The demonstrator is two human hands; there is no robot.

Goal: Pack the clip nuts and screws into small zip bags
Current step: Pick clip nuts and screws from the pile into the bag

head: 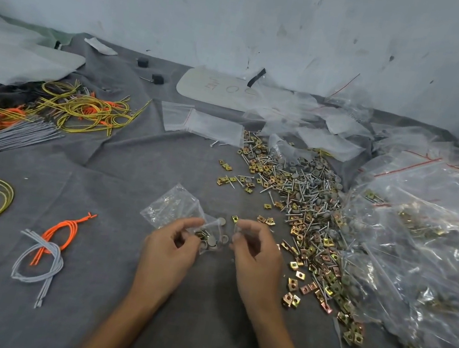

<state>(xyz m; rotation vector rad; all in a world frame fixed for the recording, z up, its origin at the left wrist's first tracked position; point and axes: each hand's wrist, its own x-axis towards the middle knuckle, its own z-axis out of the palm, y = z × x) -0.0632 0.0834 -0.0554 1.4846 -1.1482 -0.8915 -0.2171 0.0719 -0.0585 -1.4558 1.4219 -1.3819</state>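
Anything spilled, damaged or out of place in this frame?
Nothing looks damaged. The clip nuts and screws lie loose in a long scatter on the grey cloth, beside the right hand: it reads as a working pile, not a spill. A few stray clip nuts sit apart from it, toward the middle.

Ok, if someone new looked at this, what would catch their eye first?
Most likely the wide spill of brass-coloured clip nuts and screws running down the grey cloth right of centre. Next, the left hand and right hand at the middle, pinching a small zip bag between them, and the bright orange and yellow cords at upper left.
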